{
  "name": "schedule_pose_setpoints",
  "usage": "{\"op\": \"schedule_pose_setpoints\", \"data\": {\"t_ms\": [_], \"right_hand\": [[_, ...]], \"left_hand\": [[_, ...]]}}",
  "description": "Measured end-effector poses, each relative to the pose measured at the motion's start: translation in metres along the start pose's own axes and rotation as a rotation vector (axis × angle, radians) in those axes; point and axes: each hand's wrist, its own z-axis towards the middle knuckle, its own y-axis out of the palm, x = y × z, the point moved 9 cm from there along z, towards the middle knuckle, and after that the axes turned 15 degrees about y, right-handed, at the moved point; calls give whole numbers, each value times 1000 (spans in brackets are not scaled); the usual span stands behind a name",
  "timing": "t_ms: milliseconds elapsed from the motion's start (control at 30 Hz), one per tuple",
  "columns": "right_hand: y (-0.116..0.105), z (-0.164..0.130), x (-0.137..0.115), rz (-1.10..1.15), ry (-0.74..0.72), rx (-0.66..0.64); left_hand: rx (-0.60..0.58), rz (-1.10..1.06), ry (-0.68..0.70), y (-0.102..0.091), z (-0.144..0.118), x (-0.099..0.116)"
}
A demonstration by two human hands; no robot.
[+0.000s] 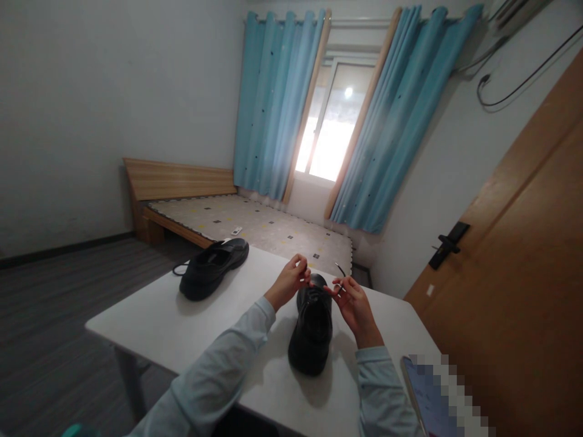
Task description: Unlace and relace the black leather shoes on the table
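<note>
A black shoe (310, 340) stands on the white table in front of me, its heel toward me and its toe pointing away. My right hand (350, 297) is at the right of the toe, its fingers pinched on a thin black shoelace (339, 267) whose end sticks up. My left hand (294, 278) is closed at the left of the toe; what its fingers hold, if anything, is too small to make out. Farther left lies a second black shoe (210, 267), with a loop of lace beyond its heel.
The white table (150, 321) carries both shoes. A phone or tablet (426, 394) lies at its right edge, partly blurred out. Behind are a bed (273, 233) with a small white remote (236, 230) and blue curtains (277, 103). A wooden door (514, 273) stands at right.
</note>
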Motion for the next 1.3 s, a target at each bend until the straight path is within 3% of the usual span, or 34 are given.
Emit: {"op": "schedule_pose_setpoints", "data": {"t_ms": [233,700,867,967,1167,1300], "right_hand": [[-7,3,7,40,59,21],[-19,11,33,7,274,-16],[-21,12,36,1,296,-5],[-19,9,29,-61,242,22],[-21,7,10,-334,42,206],[-18,2,-8,-665,-165,382]], "left_hand": [[3,125,3,-10,4,-3],[-31,288,-211,-41,0,-19],[-85,360,-220,-38,-1,-20],[-176,479,-180,-30,0,-16],[-447,789,-74,-10,0,-11],[-571,854,-23,0,-5,-10]]}}
